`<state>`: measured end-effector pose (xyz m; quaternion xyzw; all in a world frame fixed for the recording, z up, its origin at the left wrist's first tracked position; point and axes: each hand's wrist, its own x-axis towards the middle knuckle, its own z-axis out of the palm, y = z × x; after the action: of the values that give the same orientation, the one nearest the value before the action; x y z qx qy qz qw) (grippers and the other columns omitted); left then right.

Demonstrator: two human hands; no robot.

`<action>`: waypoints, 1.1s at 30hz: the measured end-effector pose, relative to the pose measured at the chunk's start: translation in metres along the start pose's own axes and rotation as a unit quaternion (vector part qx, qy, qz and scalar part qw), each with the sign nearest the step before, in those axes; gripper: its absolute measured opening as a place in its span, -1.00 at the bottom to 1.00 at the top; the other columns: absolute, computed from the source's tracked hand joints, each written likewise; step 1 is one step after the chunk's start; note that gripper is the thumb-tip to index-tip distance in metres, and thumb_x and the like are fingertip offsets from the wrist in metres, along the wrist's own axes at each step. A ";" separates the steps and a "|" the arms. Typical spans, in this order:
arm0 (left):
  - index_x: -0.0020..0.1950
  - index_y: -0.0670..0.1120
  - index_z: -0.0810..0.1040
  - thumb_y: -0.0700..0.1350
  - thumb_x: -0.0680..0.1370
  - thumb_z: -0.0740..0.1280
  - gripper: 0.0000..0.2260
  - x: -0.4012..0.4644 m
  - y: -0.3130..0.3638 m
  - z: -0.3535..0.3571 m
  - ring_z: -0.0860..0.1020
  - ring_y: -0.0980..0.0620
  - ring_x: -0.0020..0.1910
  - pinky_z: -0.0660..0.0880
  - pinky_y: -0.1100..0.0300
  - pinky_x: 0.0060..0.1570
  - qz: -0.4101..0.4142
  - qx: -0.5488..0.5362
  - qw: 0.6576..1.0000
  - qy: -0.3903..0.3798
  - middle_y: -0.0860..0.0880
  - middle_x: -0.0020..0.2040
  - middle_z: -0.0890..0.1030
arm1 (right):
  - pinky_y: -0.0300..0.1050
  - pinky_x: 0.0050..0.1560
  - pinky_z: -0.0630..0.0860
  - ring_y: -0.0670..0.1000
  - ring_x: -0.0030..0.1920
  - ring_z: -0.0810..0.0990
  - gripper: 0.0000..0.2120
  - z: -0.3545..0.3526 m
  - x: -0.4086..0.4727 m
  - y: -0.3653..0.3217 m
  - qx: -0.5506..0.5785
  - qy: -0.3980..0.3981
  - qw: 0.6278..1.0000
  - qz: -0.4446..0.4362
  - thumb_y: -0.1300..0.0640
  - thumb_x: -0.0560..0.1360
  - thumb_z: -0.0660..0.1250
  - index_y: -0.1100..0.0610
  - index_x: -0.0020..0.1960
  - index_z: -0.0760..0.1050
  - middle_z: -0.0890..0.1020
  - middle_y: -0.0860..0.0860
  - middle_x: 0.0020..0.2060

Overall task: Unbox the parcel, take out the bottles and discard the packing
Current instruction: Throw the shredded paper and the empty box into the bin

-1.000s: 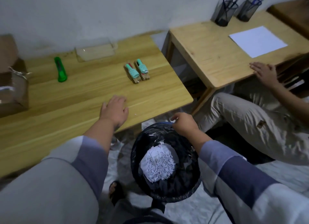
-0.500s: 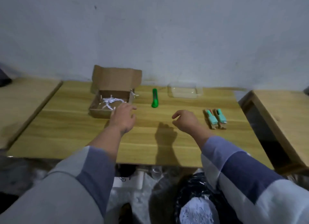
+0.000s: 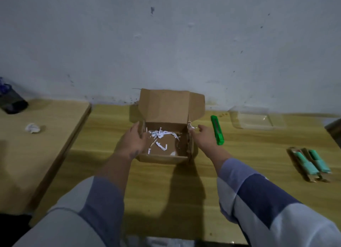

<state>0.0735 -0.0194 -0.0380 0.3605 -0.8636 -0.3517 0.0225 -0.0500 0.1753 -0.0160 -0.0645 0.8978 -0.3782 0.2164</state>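
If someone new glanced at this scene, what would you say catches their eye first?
Most likely the open cardboard box at the table's middle, with white paper shreds scattered inside. The left hand rests on its left wall and the right hand reaches its right wall. Next, the bright green cutter just right of the box.

One open cardboard box (image 3: 164, 136) is sitting on the wooden table (image 3: 166, 191). Two bottles (image 3: 310, 163) are lying side by side well right of the box. One green cutter (image 3: 217, 130) is lying just right of it, and one clear tray (image 3: 255, 118) farther right. One crumpled paper ball (image 3: 32, 128) is lying far left of the box.
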 end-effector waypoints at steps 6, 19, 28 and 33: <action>0.47 0.31 0.02 0.00 0.57 0.26 -0.41 0.018 -0.002 0.003 0.53 -0.10 0.23 0.51 0.00 0.16 0.011 -0.004 1.000 -0.008 0.00 0.37 0.49 | -0.05 0.05 0.50 0.22 0.07 0.61 -0.76 0.023 0.005 -0.013 0.026 0.046 0.998 -0.028 0.25 0.49 0.28 0.23 0.13 0.57 0.67 0.20 0.02; 0.49 0.25 0.14 -0.13 0.61 0.21 -0.47 -0.026 0.070 0.029 0.62 -0.08 -0.05 0.60 0.02 -0.06 0.063 -0.081 0.994 -0.025 -0.03 0.30 0.54 | 0.03 0.06 0.59 0.19 0.04 0.64 -0.54 -0.055 -0.027 0.026 0.053 0.117 0.991 -0.024 0.33 0.49 0.21 0.06 0.35 0.45 0.65 0.14 0.14; 0.51 0.09 0.21 -0.18 0.58 0.25 -0.47 -0.163 0.167 0.130 0.58 -0.09 0.13 0.46 0.20 0.07 0.142 -0.107 0.980 -0.086 -0.08 0.31 0.54 | -0.03 0.09 0.56 0.14 0.07 0.63 -0.57 -0.181 -0.128 0.162 0.051 0.202 0.978 0.019 0.33 0.48 0.22 0.04 0.30 0.50 0.65 0.15 0.13; 0.51 0.01 0.24 -0.24 0.56 0.26 -0.46 -0.270 0.211 0.205 0.52 -0.05 0.24 0.31 0.39 0.01 0.169 -0.110 0.970 -0.134 -0.10 0.33 0.52 | -0.11 -0.09 0.57 0.11 0.02 0.62 -0.60 -0.245 -0.204 0.269 0.073 0.236 0.966 0.072 0.30 0.51 0.23 -0.01 0.28 0.51 0.62 0.11 0.15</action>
<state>0.0852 0.3784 -0.0029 0.1545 -0.8633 -0.4804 0.0048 0.0384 0.5816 0.0153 0.1073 0.8958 -0.4302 0.0290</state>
